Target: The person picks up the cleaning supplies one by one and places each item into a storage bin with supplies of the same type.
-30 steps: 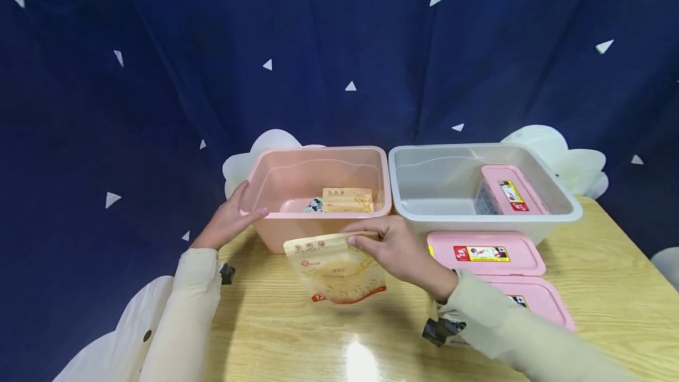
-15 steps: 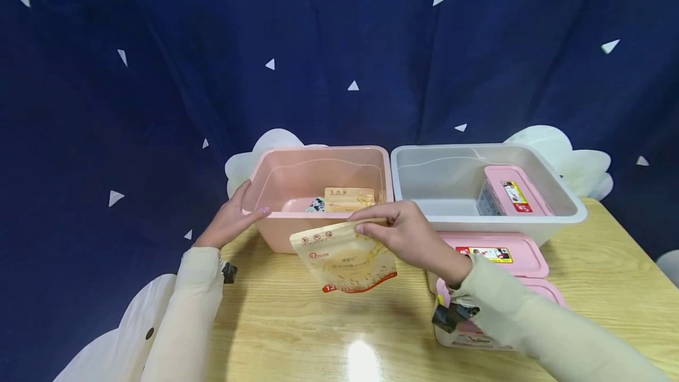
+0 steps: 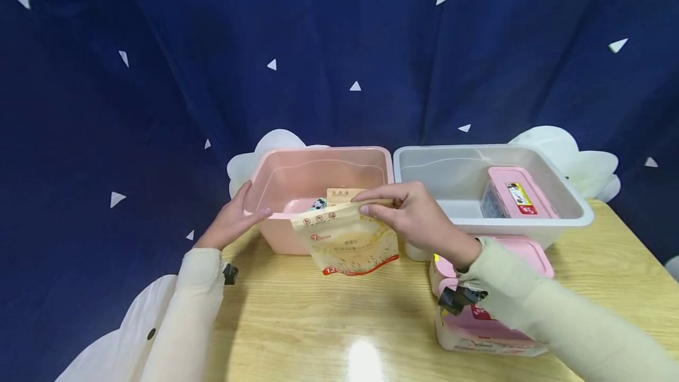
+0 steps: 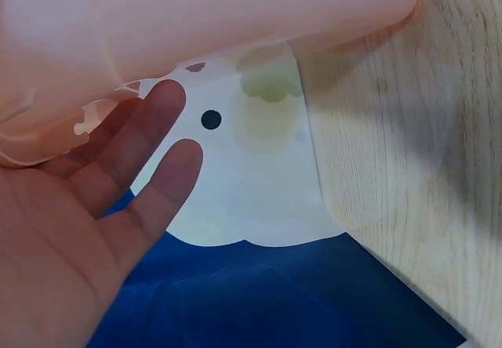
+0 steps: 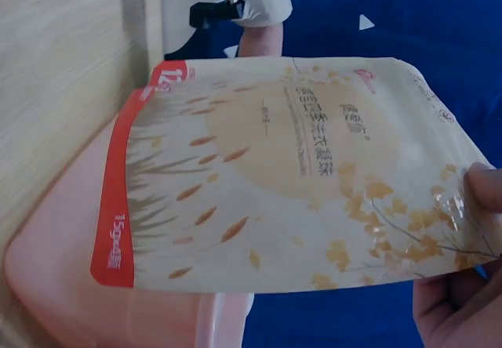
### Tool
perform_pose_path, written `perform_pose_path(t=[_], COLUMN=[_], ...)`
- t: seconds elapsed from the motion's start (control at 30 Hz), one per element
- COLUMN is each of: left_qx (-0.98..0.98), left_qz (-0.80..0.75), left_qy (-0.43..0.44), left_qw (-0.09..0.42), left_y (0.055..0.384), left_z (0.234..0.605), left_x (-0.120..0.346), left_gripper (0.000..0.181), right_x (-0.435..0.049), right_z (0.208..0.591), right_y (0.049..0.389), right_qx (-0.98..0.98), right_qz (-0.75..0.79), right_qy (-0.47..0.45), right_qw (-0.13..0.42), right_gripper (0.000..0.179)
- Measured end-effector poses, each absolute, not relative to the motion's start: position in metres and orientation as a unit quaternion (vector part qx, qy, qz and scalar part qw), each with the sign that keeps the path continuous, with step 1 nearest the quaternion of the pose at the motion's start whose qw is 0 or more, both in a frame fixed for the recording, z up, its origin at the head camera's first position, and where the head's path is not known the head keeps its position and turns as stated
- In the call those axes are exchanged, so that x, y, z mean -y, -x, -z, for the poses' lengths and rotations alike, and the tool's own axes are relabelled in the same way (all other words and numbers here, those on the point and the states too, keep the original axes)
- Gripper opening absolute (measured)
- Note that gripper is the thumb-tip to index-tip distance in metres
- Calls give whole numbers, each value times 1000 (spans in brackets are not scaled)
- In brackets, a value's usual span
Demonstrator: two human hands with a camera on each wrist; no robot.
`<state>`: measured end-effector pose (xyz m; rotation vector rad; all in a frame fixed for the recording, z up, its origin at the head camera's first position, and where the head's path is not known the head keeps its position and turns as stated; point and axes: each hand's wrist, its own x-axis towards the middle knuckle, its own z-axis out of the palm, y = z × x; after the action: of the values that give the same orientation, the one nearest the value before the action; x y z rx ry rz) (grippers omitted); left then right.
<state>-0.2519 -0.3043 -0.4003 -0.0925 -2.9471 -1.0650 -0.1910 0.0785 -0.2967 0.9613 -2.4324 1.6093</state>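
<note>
My right hand pinches the top edge of a cream-coloured pouch with a red bottom band and printed leaves. The pouch hangs tilted in front of the pink bin, its top overlapping the bin's front rim in the head view. It fills much of the right wrist view, thumb and fingertips at its right corner. My left hand rests at the bin's left front corner, thumb along the rim. In the left wrist view, its fingers lie extended beside the bin's outer wall. A similar cream pouch and a black-and-white patterned item lie inside.
To the right stands a grey-white bin holding a pink-lidded box. More pink-lidded boxes sit on the wooden table under my right forearm. A dark blue curtain hangs behind.
My right hand has lifted the pouch up and slightly right, toward the pink bin's front rim. The left hand has stayed at the bin's corner.
</note>
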Motion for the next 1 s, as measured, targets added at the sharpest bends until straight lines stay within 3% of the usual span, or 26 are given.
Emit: perform_pose_path(t=[0.67, 1.0], left_qx=[934, 933], left_qz=[354, 357], left_qy=[42, 41], left_qw=[0, 0], left_y=[254, 254], left_z=[403, 399], left_x=[304, 302], left_gripper=[99, 99], right_x=[-95, -83], right_z=[253, 244], right_y=[228, 247], right_qx=[808, 803], right_qz=[-491, -514], right_qy=[-314, -292], right_qw=[87, 76], right_gripper=[16, 20])
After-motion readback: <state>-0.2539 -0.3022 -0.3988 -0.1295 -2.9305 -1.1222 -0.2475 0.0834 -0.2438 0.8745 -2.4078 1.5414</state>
